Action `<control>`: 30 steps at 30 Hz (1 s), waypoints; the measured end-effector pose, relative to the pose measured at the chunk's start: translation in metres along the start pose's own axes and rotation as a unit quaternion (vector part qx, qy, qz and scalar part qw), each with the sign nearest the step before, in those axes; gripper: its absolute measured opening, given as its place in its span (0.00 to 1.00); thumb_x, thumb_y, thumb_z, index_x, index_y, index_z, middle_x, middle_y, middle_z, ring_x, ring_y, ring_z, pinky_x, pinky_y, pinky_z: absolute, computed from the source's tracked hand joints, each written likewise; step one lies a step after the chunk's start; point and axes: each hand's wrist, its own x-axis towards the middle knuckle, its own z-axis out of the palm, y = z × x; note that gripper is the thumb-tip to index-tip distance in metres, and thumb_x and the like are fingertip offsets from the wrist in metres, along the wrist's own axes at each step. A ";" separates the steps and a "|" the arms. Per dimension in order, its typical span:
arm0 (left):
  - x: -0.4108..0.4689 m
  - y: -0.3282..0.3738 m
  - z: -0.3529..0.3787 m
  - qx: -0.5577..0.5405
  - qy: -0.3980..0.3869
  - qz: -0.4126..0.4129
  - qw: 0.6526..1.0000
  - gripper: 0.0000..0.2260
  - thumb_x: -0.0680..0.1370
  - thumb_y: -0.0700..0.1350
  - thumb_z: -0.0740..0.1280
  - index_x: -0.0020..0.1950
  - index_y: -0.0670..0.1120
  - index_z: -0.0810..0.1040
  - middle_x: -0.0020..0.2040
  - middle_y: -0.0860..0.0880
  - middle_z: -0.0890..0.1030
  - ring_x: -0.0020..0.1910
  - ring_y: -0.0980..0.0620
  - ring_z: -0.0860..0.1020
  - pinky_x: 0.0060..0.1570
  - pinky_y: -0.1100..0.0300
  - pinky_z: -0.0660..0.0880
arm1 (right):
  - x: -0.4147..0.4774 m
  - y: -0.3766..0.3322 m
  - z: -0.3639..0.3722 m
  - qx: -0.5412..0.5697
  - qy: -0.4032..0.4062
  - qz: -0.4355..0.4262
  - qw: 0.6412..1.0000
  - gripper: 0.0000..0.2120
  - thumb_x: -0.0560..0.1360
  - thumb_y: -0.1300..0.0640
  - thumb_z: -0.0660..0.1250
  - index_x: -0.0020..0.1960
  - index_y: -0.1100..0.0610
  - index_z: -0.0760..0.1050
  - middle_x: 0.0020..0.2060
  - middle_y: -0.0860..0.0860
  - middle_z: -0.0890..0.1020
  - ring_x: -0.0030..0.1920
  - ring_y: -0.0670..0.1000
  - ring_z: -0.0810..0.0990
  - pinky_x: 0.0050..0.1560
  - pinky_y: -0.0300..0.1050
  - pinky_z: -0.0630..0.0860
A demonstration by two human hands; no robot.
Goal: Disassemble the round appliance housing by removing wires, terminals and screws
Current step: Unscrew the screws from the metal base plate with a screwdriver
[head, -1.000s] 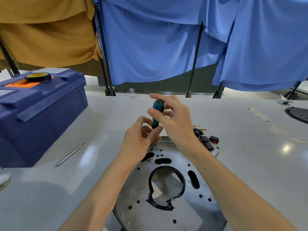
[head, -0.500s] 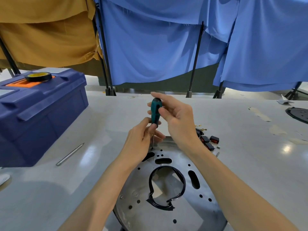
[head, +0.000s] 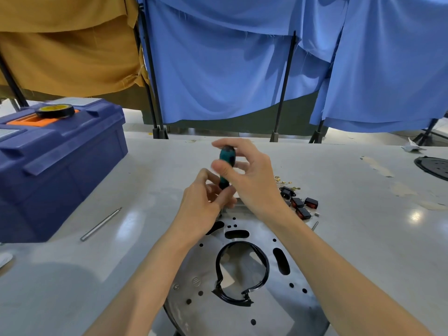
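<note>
The round metal housing plate [head: 271,301] lies on the table in front of me, with slots, small holes and a black rubber ring [head: 242,275] around its centre opening. A screwdriver with a teal handle [head: 226,157] stands upright over the plate's far rim. My right hand [head: 247,173] grips the handle between thumb and fingers. My left hand [head: 206,204] pinches the lower end of the screwdriver just above the plate. The tip and the screw are hidden behind my fingers.
A blue toolbox [head: 55,163] with a roll of black tape [head: 55,110] on top stands at the left. A metal rod [head: 100,224] lies beside it. Removed red-black switches [head: 303,204] and small brass terminals [head: 283,180] lie right of my hands. A black disc [head: 434,166] sits far right.
My right hand has shifted its fingers around the teal handle, which looks blurred from turning. The left hand stays at the shaft's lower end. The plate has not moved.
</note>
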 end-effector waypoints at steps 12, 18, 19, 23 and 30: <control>-0.002 0.005 -0.001 -0.009 0.003 0.003 1.000 0.07 0.78 0.47 0.66 0.51 0.47 0.71 0.36 0.47 0.84 0.36 0.48 0.83 0.44 0.44 0.80 | 0.001 0.000 -0.001 -0.031 -0.006 0.019 0.999 0.17 0.75 0.55 0.70 0.64 0.50 0.76 0.54 0.51 0.76 0.53 0.47 0.78 0.57 0.47 0.77; -0.002 0.004 -0.001 0.013 -0.024 0.031 0.999 0.07 0.83 0.46 0.57 0.54 0.49 0.74 0.38 0.47 0.84 0.39 0.45 0.82 0.45 0.41 0.78 | 0.003 0.001 -0.007 0.036 0.023 0.029 0.999 0.21 0.78 0.70 0.62 0.67 0.54 0.74 0.51 0.55 0.83 0.50 0.50 0.83 0.52 0.39 0.80; -0.002 0.003 -0.001 0.011 -0.019 0.026 0.999 0.06 0.82 0.46 0.59 0.53 0.49 0.74 0.37 0.47 0.84 0.38 0.44 0.82 0.45 0.41 0.78 | 0.002 0.000 -0.006 0.040 0.016 0.026 0.999 0.18 0.78 0.70 0.61 0.64 0.56 0.75 0.52 0.55 0.83 0.51 0.51 0.83 0.53 0.41 0.80; -0.002 0.002 -0.002 0.019 0.010 0.011 1.000 0.09 0.77 0.51 0.66 0.51 0.47 0.71 0.36 0.51 0.84 0.36 0.53 0.83 0.45 0.47 0.80 | 0.001 -0.001 -0.001 -0.012 -0.010 0.015 1.000 0.15 0.74 0.58 0.71 0.60 0.52 0.79 0.53 0.50 0.79 0.54 0.47 0.78 0.59 0.48 0.77; -0.002 0.004 0.000 -0.016 -0.030 0.008 0.999 0.07 0.83 0.44 0.56 0.54 0.46 0.74 0.41 0.45 0.84 0.41 0.47 0.83 0.49 0.43 0.79 | 0.001 -0.001 -0.008 0.048 0.015 0.032 0.998 0.18 0.78 0.71 0.60 0.63 0.57 0.76 0.52 0.55 0.83 0.51 0.49 0.83 0.53 0.41 0.80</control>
